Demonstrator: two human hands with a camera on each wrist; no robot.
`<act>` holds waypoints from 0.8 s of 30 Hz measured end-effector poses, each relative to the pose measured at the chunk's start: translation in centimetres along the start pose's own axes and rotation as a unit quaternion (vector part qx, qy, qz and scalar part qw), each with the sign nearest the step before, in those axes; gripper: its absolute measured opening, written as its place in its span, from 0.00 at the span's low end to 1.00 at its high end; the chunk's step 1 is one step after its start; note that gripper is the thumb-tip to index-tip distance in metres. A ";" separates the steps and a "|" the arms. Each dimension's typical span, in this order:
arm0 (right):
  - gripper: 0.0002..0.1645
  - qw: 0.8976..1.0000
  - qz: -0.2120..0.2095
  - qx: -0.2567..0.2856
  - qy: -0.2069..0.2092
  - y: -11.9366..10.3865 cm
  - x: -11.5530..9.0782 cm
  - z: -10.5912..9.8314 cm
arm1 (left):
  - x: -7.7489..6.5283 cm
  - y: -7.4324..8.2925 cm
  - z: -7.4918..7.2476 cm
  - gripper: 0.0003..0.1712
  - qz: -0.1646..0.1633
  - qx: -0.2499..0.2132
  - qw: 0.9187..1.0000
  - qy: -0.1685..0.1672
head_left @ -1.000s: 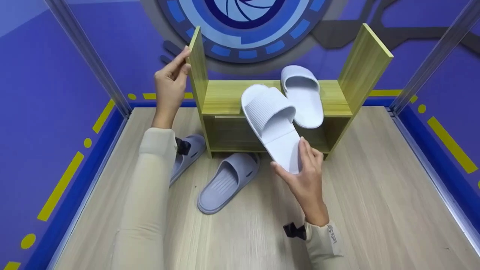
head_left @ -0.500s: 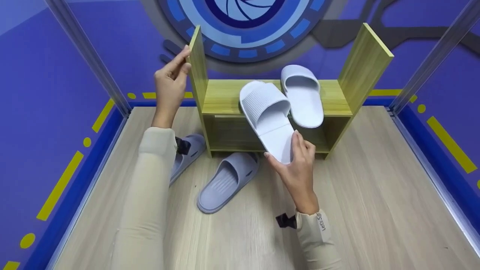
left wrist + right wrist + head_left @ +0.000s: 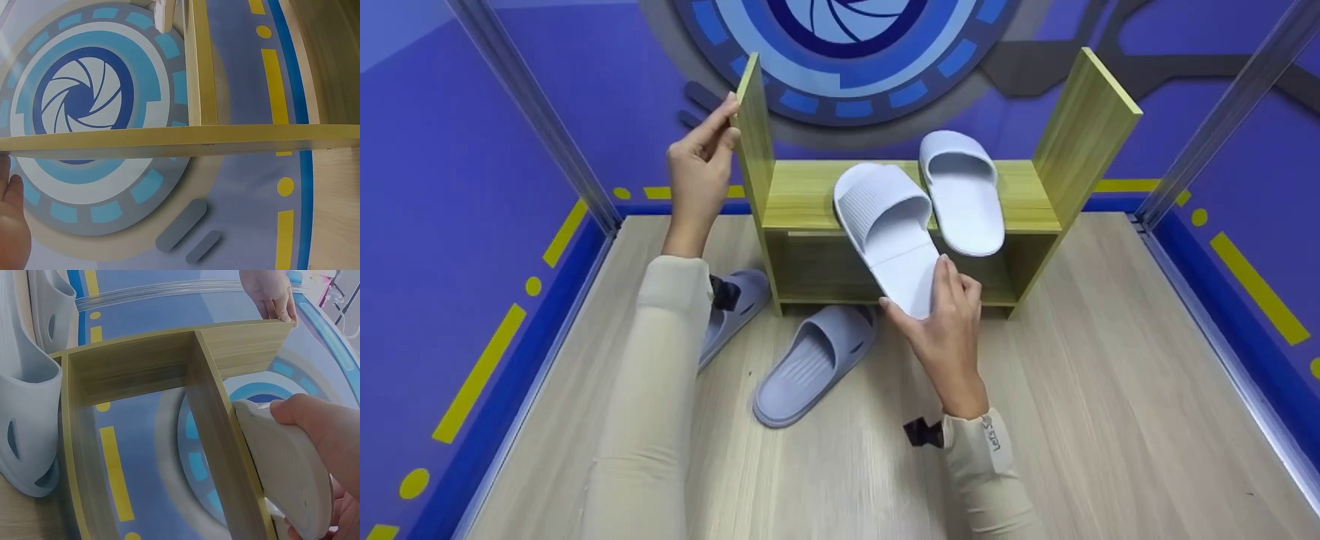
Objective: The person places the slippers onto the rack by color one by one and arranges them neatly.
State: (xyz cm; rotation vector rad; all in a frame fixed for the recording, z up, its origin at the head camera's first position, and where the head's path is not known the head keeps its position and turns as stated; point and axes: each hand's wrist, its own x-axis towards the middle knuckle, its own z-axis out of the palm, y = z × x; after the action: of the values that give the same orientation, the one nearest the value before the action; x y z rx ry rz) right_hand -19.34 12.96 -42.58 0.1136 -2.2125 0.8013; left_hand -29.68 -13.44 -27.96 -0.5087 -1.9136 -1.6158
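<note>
My right hand (image 3: 949,330) grips a white slipper (image 3: 904,262) by its heel end, thumb on one side and fingers on the other. The slipper's toe lies over the upper board of a small wooden rack (image 3: 802,191). Just right of it, a second white slipper (image 3: 969,210) rests on that board, its heel jutting past the front edge. At the rack's left side panel (image 3: 754,127), my left hand (image 3: 701,172) pinches the front edge between fingertips and thumb. In the right wrist view the held slipper (image 3: 287,467) shows its side and underside, close against the board.
Two grey slippers stand on the wooden floor: one grey slipper (image 3: 814,367) in front of the rack, another grey slipper (image 3: 742,300) at its left, partly behind my left sleeve (image 3: 660,375). A right side panel (image 3: 1087,135) rises at the rack's other end. Blue printed walls (image 3: 457,187) surround the floor.
My right hand has moved forward and slightly left with the white slipper, bringing it further over the upper board. My left hand stays on the side panel.
</note>
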 end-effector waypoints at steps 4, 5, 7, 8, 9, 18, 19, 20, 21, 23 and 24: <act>0.52 1.000 0.012 -0.021 -0.017 -0.3 0.2 -0.1 | 0.0 0.0 0.0 0.19 -0.003 -0.003 1.000 -0.001; 0.52 0.999 0.015 -0.022 -0.023 -0.4 0.3 -0.1 | 0.0 0.0 0.0 0.19 -0.004 -0.003 1.000 -0.002; 0.52 0.999 0.020 -0.025 -0.035 -0.6 0.4 -0.2 | 0.0 0.0 0.0 0.19 -0.006 -0.001 1.000 -0.003; 0.52 0.999 0.022 -0.027 -0.041 -0.7 0.5 -0.2 | 0.0 -0.1 0.0 0.19 -0.006 -0.001 1.000 -0.003; 0.53 0.998 0.024 -0.027 -0.047 -0.8 0.6 -0.3 | 0.0 -0.1 0.0 0.19 -0.006 0.000 1.000 -0.003; 0.52 0.997 0.015 -0.004 -0.080 -1.2 0.9 -1.0 | 0.0 -0.3 0.1 0.19 -0.002 0.004 1.000 -0.004; 0.52 0.996 0.014 0.005 -0.085 -1.1 0.8 -1.1 | 0.0 -0.3 0.1 0.19 -0.001 0.005 1.000 -0.004; 0.51 0.996 0.014 0.015 -0.092 -1.1 0.8 -1.2 | 0.0 -0.3 0.1 0.19 -0.001 0.005 1.000 -0.004; 0.50 0.995 0.012 0.024 -0.099 -1.1 0.8 -1.4 | 0.0 -0.4 0.1 0.19 -0.001 0.006 1.000 -0.003; 0.48 0.992 0.010 0.047 -0.115 -1.1 0.7 -1.5 | 0.1 -0.4 0.0 0.19 0.000 0.004 1.000 -0.003; 0.47 0.990 0.010 0.058 -0.125 -1.0 0.7 -1.6 | 0.0 -0.3 0.0 0.19 0.000 0.002 1.000 -0.002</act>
State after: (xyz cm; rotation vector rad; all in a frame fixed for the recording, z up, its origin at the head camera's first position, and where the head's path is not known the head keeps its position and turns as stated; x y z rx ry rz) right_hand -18.48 13.20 -40.76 0.2613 -2.4027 0.9736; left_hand -29.94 -13.47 -28.20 -0.5106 -1.9205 -1.6116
